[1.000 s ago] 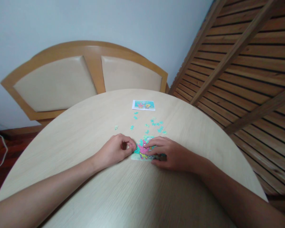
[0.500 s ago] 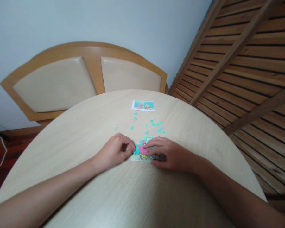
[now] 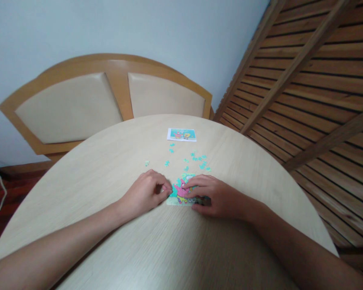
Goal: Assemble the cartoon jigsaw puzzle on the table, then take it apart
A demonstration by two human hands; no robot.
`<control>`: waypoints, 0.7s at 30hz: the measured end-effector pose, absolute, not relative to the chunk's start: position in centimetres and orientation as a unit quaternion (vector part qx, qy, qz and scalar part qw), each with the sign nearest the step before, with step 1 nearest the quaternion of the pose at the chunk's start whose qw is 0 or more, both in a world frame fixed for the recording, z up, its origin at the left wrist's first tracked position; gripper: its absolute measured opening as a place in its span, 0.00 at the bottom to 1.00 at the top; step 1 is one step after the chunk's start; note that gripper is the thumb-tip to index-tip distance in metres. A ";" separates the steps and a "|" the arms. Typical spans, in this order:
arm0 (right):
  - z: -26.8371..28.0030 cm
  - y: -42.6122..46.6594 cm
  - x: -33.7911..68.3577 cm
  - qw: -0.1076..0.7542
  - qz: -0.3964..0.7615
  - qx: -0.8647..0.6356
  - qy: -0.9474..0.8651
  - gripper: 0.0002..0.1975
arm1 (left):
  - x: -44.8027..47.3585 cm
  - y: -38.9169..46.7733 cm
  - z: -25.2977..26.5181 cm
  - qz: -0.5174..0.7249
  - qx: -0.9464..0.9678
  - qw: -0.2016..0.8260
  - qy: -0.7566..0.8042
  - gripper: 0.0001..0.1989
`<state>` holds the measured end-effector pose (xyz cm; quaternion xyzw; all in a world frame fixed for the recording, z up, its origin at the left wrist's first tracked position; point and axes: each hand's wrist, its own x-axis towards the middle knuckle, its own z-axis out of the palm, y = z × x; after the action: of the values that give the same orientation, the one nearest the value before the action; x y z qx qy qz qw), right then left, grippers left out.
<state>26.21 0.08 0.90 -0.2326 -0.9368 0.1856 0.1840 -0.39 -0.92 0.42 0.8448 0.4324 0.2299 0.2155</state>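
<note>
A partly joined jigsaw puzzle [image 3: 181, 197] lies flat on the table, showing a pink starfish figure on teal. At its left edge, my left hand [image 3: 149, 189] is closed in a pinch, with a teal puzzle piece [image 3: 172, 192] at the fingertips. The fingers hide most of that piece. My right hand [image 3: 211, 195] rests over the puzzle's right part, fingers apart and fingertips touching the picture. It covers much of that side. Several loose teal pieces [image 3: 203, 165] are scattered beyond the puzzle, and a single pale piece [image 3: 147, 163] lies beyond my left hand.
A picture card [image 3: 182, 135] with the cartoon scene lies farther back on the round wooden table [image 3: 115, 249]. Behind the table stands a wood-framed padded panel [image 3: 69, 106] against the wall. Wooden slats [image 3: 314, 88] slope down at the right, beside the table.
Both hands hold nearly the same places at the puzzle. The whole view has shifted very slightly; the loose pieces and card stay put on the table.
</note>
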 end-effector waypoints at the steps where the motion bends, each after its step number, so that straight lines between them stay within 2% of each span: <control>1: 0.9 0.1 26.2 0.183 0.186 -0.233 -0.937 0.15 | -0.4 -0.9 0.5 0.226 0.847 0.214 0.431 0.06; 18: 0.7 0.2 26.2 0.191 0.176 -0.226 -0.939 0.17 | -0.2 -1.1 0.7 0.212 0.876 0.165 0.401 0.05; 21: 0.8 0.2 26.2 0.200 0.178 -0.224 -0.937 0.15 | -0.4 -0.8 0.3 0.239 0.885 0.143 0.372 0.10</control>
<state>26.24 0.22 0.79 -0.2245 -0.9370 0.1781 0.1997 -0.37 -0.81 0.27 0.8853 0.3723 0.2392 0.1427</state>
